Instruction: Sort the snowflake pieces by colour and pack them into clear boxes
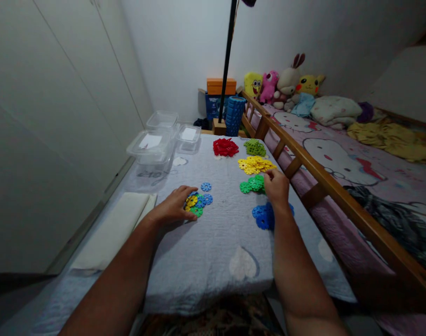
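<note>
My left hand (176, 204) lies curved at the left side of a small mixed heap of notched plastic discs (201, 201), thumb and fingers apart around its edge. Blue, yellow and green discs show in that heap, and a single blue disc (206, 186) lies just beyond. At the right edge of the green disc pile (254, 184), my right hand (277, 186) has its fingers drawn together; what they may hold is hidden. Right behind it is the yellow disc pile (255, 164). Under my right forearm sits the blue disc pile (264, 217), partly covered.
A red pile (226, 147) and a light green pile (255, 147) lie at the table's far side. Clear plastic boxes (152, 151) stand at the back left, near a folded cream cloth (111, 228). A wooden bed rail (300, 158) runs along the right.
</note>
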Tool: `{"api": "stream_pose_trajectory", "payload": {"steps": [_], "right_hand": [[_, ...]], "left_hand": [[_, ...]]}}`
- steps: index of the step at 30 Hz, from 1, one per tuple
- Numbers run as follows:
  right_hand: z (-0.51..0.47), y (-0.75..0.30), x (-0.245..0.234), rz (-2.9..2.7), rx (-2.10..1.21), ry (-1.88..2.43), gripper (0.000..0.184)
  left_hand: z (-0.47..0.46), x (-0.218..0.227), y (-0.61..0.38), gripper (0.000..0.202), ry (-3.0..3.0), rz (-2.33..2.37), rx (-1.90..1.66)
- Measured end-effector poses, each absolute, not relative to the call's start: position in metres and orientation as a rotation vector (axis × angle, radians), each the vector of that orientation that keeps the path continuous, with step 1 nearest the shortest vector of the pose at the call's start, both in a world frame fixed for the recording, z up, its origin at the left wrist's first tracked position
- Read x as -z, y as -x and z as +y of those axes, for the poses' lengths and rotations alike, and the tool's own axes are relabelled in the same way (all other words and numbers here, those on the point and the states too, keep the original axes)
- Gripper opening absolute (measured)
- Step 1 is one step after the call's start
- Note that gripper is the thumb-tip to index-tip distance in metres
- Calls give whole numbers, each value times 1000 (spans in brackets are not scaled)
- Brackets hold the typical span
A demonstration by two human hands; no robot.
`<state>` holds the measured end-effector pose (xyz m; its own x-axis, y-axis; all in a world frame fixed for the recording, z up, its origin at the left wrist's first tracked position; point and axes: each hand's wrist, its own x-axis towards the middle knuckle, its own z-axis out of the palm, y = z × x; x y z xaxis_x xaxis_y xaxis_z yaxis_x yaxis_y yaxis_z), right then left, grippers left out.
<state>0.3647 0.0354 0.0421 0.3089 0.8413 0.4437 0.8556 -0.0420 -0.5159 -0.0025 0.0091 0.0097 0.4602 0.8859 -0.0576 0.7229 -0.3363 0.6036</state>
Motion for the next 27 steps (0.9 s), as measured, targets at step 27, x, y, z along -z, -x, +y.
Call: {"api": "stream_pose_trajectory", "payload": {"steps": [27], "right_hand": [[6, -237, -1, -2359, -322, 1461, 32]], "left_hand": [[9, -4, -7, 72, -2155, 1391, -571]]}}
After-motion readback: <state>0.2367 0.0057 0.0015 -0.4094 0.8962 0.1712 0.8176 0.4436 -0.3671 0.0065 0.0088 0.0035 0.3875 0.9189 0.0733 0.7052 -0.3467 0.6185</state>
